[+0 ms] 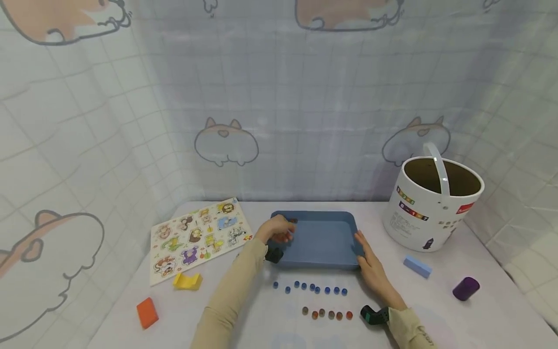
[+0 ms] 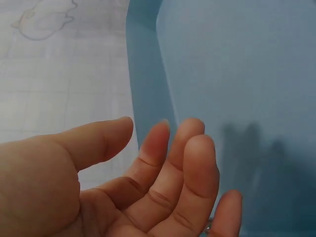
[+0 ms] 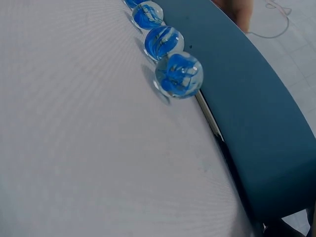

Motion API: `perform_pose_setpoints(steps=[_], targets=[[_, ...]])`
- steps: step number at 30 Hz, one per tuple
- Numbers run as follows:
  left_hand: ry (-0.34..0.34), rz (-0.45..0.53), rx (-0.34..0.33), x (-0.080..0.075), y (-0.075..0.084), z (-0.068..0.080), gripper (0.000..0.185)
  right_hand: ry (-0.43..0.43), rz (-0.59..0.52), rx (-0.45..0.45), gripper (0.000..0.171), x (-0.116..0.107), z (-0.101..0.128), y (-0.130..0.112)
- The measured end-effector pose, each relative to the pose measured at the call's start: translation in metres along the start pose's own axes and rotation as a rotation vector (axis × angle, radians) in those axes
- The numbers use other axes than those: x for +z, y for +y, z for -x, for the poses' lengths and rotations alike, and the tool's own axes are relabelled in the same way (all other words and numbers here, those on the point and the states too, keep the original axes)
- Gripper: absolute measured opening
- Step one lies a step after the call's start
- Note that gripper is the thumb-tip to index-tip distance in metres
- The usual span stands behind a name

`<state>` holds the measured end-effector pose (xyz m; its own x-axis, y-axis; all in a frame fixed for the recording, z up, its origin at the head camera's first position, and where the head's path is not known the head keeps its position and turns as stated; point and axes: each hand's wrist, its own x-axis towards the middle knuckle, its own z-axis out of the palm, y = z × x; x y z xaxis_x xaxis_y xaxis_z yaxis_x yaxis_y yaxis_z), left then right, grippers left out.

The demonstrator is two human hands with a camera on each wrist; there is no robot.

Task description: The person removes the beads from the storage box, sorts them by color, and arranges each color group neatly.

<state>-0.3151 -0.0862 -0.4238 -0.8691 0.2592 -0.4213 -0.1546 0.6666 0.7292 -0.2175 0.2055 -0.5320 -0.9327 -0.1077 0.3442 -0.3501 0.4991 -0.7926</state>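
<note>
At the table's far left, about 8 o'clock from the tray, lies an orange block, with a yellow arch block beside it. Above them sits an animal peg puzzle board; no lettering on it can be read.

The blue tray sits at the table's middle. The left hand rests at its 9 o'clock rim; in the left wrist view the fingers are loosely bent, spread apart and hold nothing, with the tray wall just beyond them. The right hand lies flat with straight fingers against the tray's 4 o'clock corner.

At 6 o'clock from the tray runs a row of blue marbles, seen close in the right wrist view near the tray's edge. Below it lies a row of brown and red marbles.

At 2 o'clock stands a white bucket with a handle; its coloured label shows small digits and print too small to read. A light blue block and a purple cylinder lie below it.
</note>
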Motion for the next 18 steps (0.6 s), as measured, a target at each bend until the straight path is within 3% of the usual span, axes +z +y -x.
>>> perform_pose_setpoints(steps=[6, 12, 18], targets=[[0.036, 0.027, -0.103, -0.002, 0.011, -0.012, 0.034, -0.017, -0.017, 0.017, 0.058, 0.001, 0.001, 0.001], [0.158, 0.149, -0.162, 0.002, 0.013, -0.030, 0.028, -0.019, -0.048, 0.018, 0.061, 0.003, 0.001, 0.000], [0.284, 0.048, -0.143, 0.009, 0.011, -0.049, 0.026, -0.016, -0.052, 0.043, 0.060, 0.000, -0.002, 0.001]])
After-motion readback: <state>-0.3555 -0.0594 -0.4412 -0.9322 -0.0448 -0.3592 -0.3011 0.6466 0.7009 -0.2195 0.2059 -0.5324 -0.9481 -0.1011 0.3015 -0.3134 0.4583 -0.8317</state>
